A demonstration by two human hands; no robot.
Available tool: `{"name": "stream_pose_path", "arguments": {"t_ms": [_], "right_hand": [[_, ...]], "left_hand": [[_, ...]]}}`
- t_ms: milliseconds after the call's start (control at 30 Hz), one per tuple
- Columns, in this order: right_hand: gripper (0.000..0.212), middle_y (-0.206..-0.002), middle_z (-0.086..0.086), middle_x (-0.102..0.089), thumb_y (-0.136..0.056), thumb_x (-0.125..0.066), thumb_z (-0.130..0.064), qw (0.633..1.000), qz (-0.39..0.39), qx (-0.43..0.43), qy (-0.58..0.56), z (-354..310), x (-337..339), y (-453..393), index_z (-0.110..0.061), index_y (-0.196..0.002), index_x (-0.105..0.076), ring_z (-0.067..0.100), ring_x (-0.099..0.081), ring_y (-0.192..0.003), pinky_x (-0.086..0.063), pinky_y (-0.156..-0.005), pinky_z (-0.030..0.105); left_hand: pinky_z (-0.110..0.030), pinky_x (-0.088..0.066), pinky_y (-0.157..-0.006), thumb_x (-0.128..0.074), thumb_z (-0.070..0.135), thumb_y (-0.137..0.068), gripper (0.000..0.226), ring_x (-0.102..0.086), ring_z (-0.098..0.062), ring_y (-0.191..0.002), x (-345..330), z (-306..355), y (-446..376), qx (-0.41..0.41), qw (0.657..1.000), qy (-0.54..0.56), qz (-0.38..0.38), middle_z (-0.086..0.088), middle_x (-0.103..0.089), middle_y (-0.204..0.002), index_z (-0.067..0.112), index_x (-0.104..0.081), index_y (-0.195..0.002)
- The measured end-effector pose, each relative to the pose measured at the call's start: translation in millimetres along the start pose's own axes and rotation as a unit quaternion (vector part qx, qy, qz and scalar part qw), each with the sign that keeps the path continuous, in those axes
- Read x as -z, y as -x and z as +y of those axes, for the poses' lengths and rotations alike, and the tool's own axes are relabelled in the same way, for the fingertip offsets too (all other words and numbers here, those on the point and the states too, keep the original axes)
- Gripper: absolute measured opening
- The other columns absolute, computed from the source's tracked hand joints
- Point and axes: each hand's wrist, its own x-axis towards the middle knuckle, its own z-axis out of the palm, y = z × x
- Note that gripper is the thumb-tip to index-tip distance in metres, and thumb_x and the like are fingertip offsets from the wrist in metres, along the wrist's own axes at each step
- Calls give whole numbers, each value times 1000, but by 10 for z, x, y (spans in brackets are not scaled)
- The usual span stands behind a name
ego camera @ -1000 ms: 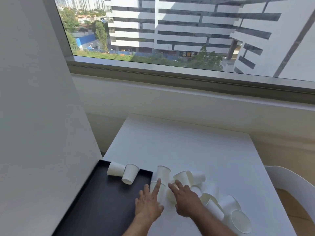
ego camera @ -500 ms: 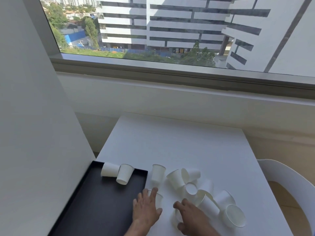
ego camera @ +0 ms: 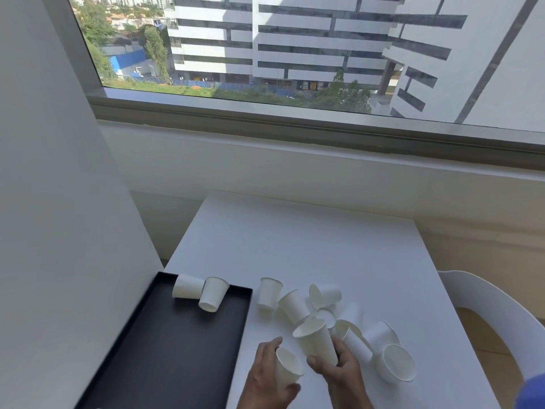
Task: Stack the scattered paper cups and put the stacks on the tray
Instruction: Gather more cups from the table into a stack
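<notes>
At the near edge of the square white table (ego camera: 309,255), both hands hold one cup each. The left hand (ego camera: 267,379) has its fingers and thumb curled round a small white paper cup (ego camera: 287,368), mouth facing up and away from the camera. The right hand (ego camera: 339,371) grips a taller-looking white paper cup (ego camera: 317,340) by its lower part, fingers wrapped round the base, open rim tilted up and to the left (possibly more than one cup nested; cannot tell). The two held cups sit just beside each other, apart by a narrow gap.

Loose white paper cups (ego camera: 295,305) lie in a cluster on the table beyond and to the right of the hands. One stands upright near the tray edge (ego camera: 269,293); most others lie on their sides, several touching. The nearest on the right is a tipped cup with its wide mouth facing the camera (ego camera: 396,363).

The flat black rectangular tray (ego camera: 165,349) rests on the left of the table, against the white wall panel (ego camera: 59,202). Two white cups lie at its far end: one on its side (ego camera: 187,286), one leaning against it, mouth downward (ego camera: 213,293). They touch.

Right of the table: a white plastic chair back (ego camera: 501,314). Beyond: a wide window (ego camera: 295,54) showing buildings and trees.
</notes>
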Motion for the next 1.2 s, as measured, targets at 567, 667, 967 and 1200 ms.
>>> {"name": "stream_pose_path", "arguments": {"t_ms": [567, 667, 967, 1200], "right_hand": [[88, -141, -22, -51, -60, -77, -48, 967, -106, 74, 219, 37, -115, 325, -32, -140, -42, -6, -40, -133, -34, -110, 32], [53, -127, -15, -60, -72, -66, -43, 961, -3, 128, 246, -46, -130, 173, -39, -123, -55, 5, -54, -121, -44, -97, 32], [75, -154, 5, -28, -84, -55, -41, 683, 13, 68, 727, -219, -13, -703, -26, -150, -22, 28, -39, -130, -37, -104, 44], [61, -136, -1, -42, -88, -52, -30, 615, -2, 108, 781, -30, -5, -673, -35, -144, -29, 24, -43, -120, -37, -97, 42]], "left_hand": [[-5, -44, -82, -88, 42, -55, 99, -61, 2, -100, -1, 264, 144, -49, 990, 100, 92, 12, -62, -114, 38, -36, -140], [-7, -42, -90, -88, 43, -56, 83, -58, 2, -110, 59, 146, 149, -49, 986, 100, 122, 12, -61, -120, 37, -48, -128], [0, -38, -83, -88, 45, -49, 78, -57, 6, -103, 192, -147, 135, 23, 987, 88, 135, 15, -63, -112, 44, -51, -118], [-1, -36, -89, -83, 48, -52, 79, -55, 5, -108, 204, -152, 98, 34, 993, 66, 91, 18, -58, -118, 50, -43, -119]]}}
